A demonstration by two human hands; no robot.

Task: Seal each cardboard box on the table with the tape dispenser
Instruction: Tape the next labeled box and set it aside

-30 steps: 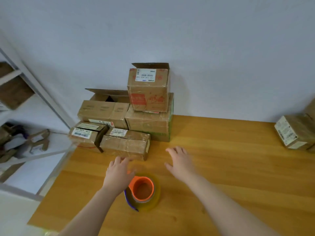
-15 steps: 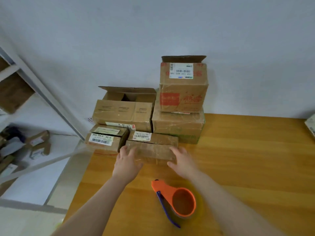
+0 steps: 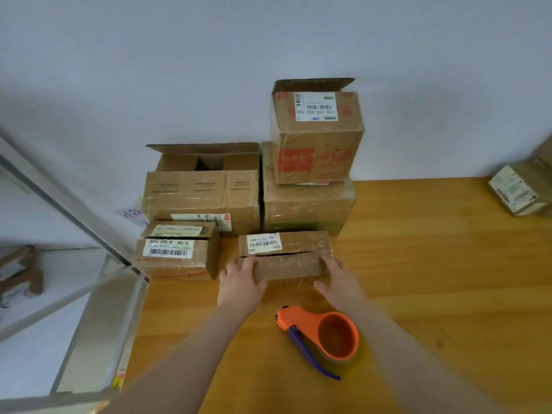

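Since half a second ago you have drawn the small flat box [image 3: 286,258] out from the labelled box [image 3: 176,255] on its left, and bare wood now shows between the two. Your hands clasp it from both ends: the left hand [image 3: 242,283] has its fingers hooked over the top left corner, and the right hand [image 3: 337,282] wraps the right end with the thumb along the near face. The box sits on the tabletop [image 3: 433,279] just in front of the stack, its white barcode label at the far left of the top, and a dark slit runs along the top where the flaps meet (old clear tape shines over the cardboard).

The tape dispenser [image 3: 322,336] lies untouched near you, just behind your right wrist, orange body with a purple handle pointing toward you.

Farther back, an open box [image 3: 203,189] stands behind the labelled one, its flap up against the wall. To its right a large box [image 3: 307,207] carries a smaller box with red print [image 3: 316,135], also open at the top. Well apart, at the far right edge, lies another box [image 3: 519,189].
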